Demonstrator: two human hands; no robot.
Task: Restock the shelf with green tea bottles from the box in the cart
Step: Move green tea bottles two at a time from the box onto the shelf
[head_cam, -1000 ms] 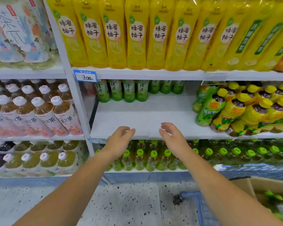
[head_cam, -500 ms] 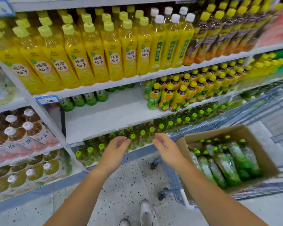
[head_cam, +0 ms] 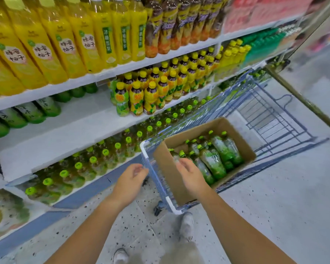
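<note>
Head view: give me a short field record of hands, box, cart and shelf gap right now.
left hand: open, empty, beside the cart corner
right hand: open, over the near end of the box
green tea bottles: lying in the box, none lifted
shelf: bare at the front, a few green bottles at the back

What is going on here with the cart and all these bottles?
A person is restocking drinks. Both hands are empty: the right hand hovers over the near end of the cardboard box in the blue cart, just above the green tea bottles lying inside, and the left hand is beside the cart's corner. No bottle is picked up yet. The middle shelf has a wide bare stretch, with a few green bottles at its back.
</note>
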